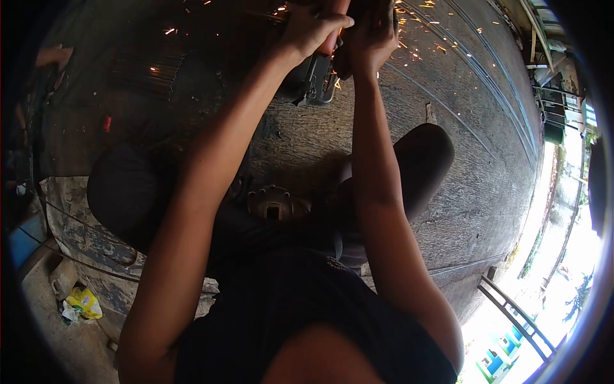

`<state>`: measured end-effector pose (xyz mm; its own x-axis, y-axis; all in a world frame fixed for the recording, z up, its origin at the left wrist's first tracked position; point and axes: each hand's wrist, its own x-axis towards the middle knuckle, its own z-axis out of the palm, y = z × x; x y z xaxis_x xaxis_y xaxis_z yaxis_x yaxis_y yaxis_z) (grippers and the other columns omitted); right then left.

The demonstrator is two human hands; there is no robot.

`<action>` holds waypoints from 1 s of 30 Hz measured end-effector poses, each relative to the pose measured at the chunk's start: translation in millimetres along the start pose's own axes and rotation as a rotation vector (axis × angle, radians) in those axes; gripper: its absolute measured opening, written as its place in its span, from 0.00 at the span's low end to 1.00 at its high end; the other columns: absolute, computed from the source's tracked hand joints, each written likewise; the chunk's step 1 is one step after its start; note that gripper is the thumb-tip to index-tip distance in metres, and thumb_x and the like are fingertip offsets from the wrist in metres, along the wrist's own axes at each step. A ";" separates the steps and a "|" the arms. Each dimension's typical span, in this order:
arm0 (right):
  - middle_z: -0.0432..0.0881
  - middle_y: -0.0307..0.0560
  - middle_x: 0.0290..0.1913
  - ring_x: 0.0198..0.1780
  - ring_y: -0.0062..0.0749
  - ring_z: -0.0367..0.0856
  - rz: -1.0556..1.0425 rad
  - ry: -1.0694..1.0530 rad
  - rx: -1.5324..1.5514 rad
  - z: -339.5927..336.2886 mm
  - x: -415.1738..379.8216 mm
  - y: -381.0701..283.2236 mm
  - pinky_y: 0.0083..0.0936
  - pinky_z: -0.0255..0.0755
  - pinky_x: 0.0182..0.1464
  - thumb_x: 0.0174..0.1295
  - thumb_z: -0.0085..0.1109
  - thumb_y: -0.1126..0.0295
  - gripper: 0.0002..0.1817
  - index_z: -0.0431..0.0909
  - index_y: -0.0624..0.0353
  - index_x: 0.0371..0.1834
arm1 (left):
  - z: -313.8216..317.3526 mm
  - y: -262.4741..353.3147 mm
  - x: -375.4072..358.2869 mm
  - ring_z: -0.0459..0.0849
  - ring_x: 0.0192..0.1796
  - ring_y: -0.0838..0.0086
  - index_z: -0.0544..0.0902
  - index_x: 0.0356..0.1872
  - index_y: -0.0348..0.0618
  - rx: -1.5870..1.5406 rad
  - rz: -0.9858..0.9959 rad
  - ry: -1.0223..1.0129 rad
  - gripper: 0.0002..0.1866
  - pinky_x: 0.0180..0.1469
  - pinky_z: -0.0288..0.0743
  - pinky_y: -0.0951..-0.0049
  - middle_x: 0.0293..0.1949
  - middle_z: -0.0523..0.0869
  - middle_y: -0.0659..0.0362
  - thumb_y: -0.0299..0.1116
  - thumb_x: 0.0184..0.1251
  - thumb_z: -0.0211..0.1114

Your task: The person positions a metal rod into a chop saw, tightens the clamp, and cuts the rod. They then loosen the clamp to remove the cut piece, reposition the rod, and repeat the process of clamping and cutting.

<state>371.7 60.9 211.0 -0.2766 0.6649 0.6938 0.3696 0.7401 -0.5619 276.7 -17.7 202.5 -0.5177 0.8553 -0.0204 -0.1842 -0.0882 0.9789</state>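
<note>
A rough grey concrete floor (460,160) fills the view, scored with long curved lines, and bright daylight comes in along the right edge past a dark metal railing (511,313). The person squats over the floor, dark-clothed knees spread to either side.

Both arms reach forward to the top of the view, where the left hand (310,29) and right hand (371,38) are clamped tight around an orange-handled power grinder with a dark metal body (316,77). Each grip is fully closed on the tool, left on the orange handle, right on the part beside it. Orange sparks (416,48) scatter across the floor to the right and a few to the left, so the cutting looks to be in mid-course; the workpiece itself is hidden behind the hands, and I cannot tell how much remains.

The grinder's long axis seems to run away from the person, the handle toward the top edge and the dark body toward the knees.

A round rusty metal flange (276,203) lies on the floor between the knees. A crumpled yellow wrapper (83,301) sits at lower left.
</note>
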 end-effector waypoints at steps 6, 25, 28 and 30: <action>0.79 0.59 0.58 0.54 0.57 0.80 0.041 0.003 0.036 2.3 -0.3 4.5 0.42 0.76 0.52 0.60 0.53 0.74 0.30 0.69 0.52 0.70 | 3.6 6.7 -4.5 0.77 0.19 0.78 0.83 0.27 0.40 0.036 0.001 0.039 0.11 0.22 0.71 0.73 0.19 0.80 0.62 0.38 0.58 0.70; 0.78 0.59 0.59 0.57 0.55 0.80 0.062 0.027 0.115 1.8 -1.3 4.4 0.41 0.76 0.54 0.62 0.53 0.73 0.30 0.69 0.50 0.70 | 5.1 11.0 -8.7 0.79 0.20 0.76 0.84 0.28 0.39 -0.034 -0.097 -0.047 0.11 0.24 0.72 0.73 0.20 0.82 0.60 0.38 0.60 0.68; 0.78 0.59 0.60 0.55 0.55 0.81 0.062 0.035 0.122 1.8 -2.9 2.6 0.40 0.77 0.52 0.61 0.54 0.74 0.30 0.69 0.50 0.70 | 3.6 12.0 -9.5 0.80 0.21 0.76 0.84 0.29 0.39 0.031 -0.067 -0.010 0.11 0.24 0.74 0.73 0.21 0.83 0.59 0.38 0.60 0.68; 0.78 0.59 0.60 0.55 0.55 0.81 0.092 0.037 0.109 2.3 -4.0 4.2 0.40 0.78 0.52 0.61 0.54 0.74 0.30 0.69 0.50 0.70 | 3.4 11.1 -9.3 0.81 0.21 0.76 0.84 0.29 0.39 0.057 -0.059 -0.003 0.11 0.24 0.74 0.73 0.22 0.83 0.59 0.38 0.60 0.68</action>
<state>372.3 61.5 204.9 -0.2120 0.7277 0.6523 0.2931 0.6841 -0.6679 282.3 -24.9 214.2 -0.5045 0.8599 -0.0776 -0.1659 -0.0084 0.9861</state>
